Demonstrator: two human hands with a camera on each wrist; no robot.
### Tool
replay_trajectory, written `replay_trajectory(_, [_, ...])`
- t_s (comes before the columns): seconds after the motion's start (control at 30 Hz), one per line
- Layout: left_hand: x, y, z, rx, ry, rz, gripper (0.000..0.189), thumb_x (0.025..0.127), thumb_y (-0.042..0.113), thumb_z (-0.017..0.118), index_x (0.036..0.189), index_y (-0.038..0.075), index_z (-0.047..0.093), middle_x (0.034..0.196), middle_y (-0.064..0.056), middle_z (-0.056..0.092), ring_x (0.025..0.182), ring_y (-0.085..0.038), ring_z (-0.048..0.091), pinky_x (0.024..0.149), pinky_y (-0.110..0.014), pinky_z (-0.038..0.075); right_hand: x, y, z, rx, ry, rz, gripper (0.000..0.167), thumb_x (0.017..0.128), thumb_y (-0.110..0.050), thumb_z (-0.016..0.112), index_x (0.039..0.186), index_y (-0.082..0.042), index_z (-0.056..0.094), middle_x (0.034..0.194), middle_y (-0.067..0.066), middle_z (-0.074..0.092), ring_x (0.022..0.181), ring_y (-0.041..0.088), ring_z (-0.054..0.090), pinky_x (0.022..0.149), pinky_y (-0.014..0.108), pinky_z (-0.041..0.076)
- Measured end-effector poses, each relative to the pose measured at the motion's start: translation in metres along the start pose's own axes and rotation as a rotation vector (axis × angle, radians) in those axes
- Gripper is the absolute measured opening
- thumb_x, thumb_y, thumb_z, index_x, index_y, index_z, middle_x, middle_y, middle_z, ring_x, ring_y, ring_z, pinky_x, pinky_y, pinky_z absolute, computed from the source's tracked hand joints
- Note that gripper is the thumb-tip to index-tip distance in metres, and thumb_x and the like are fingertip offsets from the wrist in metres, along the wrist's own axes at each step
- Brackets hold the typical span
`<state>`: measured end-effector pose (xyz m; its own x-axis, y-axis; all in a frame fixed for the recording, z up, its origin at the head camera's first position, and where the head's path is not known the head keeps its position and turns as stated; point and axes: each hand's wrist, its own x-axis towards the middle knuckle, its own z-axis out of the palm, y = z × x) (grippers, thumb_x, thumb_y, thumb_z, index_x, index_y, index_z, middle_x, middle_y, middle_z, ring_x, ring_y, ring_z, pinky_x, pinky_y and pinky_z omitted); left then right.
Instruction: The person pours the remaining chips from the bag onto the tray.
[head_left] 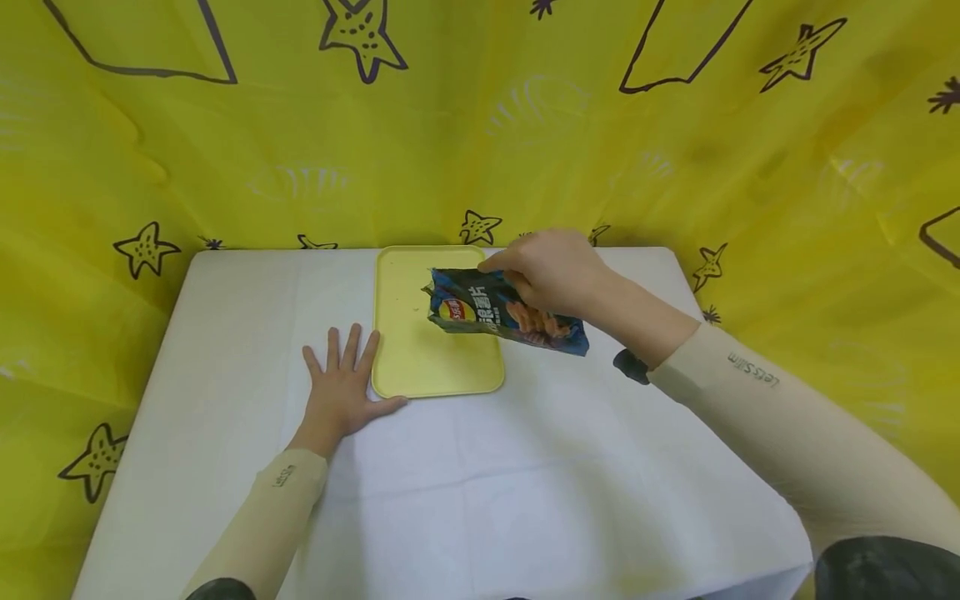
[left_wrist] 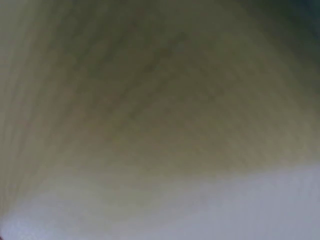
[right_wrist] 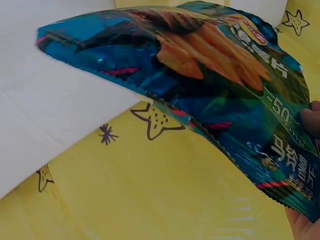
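Because its film is glossy and creased, the snack bag [head_left: 512, 315] at the centre of the head view is judged light, soft and slippery, its contents liable to crush; a pinch at its edge suits better than squeezing the body. The fingers of the right hand [head_left: 553, 268] are clamped on the bag's upper edge, a digit on its printed face in the right wrist view. The bag lies below them in the frame, slanting down rightward, across the yellow tray [head_left: 435, 367] and the tabletop [head_left: 585, 475] right of it. Left of centre, the left hand [head_left: 341, 397] has fingers straight and apart, by the tray's lower left corner
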<state>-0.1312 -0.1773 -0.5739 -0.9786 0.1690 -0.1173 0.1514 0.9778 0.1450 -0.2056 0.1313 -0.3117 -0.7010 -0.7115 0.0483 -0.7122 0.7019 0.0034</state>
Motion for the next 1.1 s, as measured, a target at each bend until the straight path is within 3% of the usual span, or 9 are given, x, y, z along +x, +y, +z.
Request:
replay_trajectory(0.33, [-0.001,-0.001,-0.001,0.001,-0.007,0.000,0.122,0.070,0.098,0.033,0.162,0.023,0.002,0.168,-0.011,-0.007,0.151,-0.043,-0.015,0.107,-0.072,-0.019,0.014,-0.012,-0.008,-0.023,-0.068,-0.013,0.039,0.097,-0.008,0.053,0.122,-0.031,0.073,0.104,-0.001,0.077,0.061,0.016,0.059,0.042,0.026,0.026])
replay_trajectory(0.63, [-0.001,-0.001,-0.001,0.007,-0.013,-0.003,0.122,0.071,0.098,0.033,0.162,0.024,0.002,0.169,-0.011,-0.007,0.151,-0.043,-0.016,0.107,-0.071,-0.020,0.015,-0.012,-0.010,-0.044,-0.064,-0.015,0.039,0.097,-0.009,0.054,0.123,-0.031,0.073,0.103,0.001,0.077,0.051,0.016,0.044,0.042,0.026,0.022])
replay_trajectory(1.1, [-0.001,-0.001,-0.003,0.002,-0.017,0.007,0.121,0.072,0.096,0.034,0.162,0.023,0.002,0.168,-0.012,-0.007,0.151,-0.044,-0.016,0.107,-0.072,-0.019,0.014,-0.013,-0.008,-0.070,-0.085,-0.018,0.042,0.096,-0.007,0.055,0.123,-0.034,0.072,0.099,-0.001,0.076,0.052,0.017,0.046,0.042,0.027,0.023])
